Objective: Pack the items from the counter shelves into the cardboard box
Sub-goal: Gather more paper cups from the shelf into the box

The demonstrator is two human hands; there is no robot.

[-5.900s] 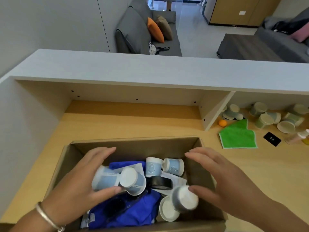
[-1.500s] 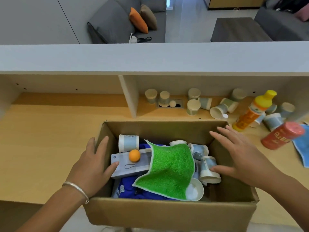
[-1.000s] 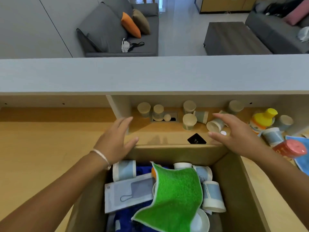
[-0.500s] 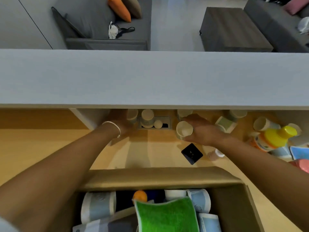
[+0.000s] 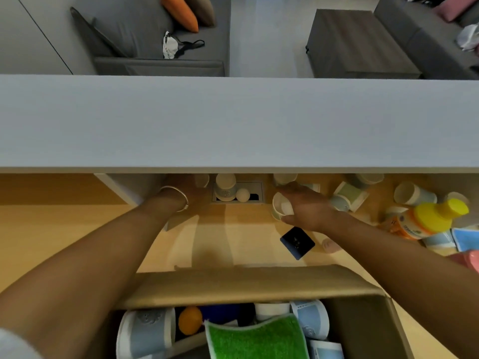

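Behind the grey counter top (image 5: pixel 233 120) you see a living room with a grey sofa (image 5: pixel 160 35) and a dark low table (image 5: pixel 357 40); below that top is the wooden shelf surface (image 5: pixel 233 242). Your right hand (image 5: pixel 303 208) is under the shelf edge and its fingers are curled around a paper cup (image 5: pixel 281 207), which lies tilted with its open mouth toward you. Your left hand (image 5: pixel 191 195), with a silver bracelet (image 5: pixel 178 198) at the wrist, reaches further left beside a small cup (image 5: pixel 202 180); its fingers are hidden under the counter top, so you cannot tell if they grip anything. Between your hands, one upside-down cup (image 5: pixel 225 187) and a small pale ball (image 5: pixel 242 195) sit at a grey socket plate (image 5: pixel 255 193). Near your right wrist lies a black square card (image 5: pixel 297 242). More cups (image 5: pixel 347 195) lie scattered to the right, next to an orange bottle with a yellow cap (image 5: pixel 427 221). Nearest to you stands the cardboard box (image 5: pixel 246 283), open, and it holds a green cloth (image 5: pixel 256 340), an orange ball (image 5: pixel 190 320) and several blue-and-white cups (image 5: pixel 147 332).
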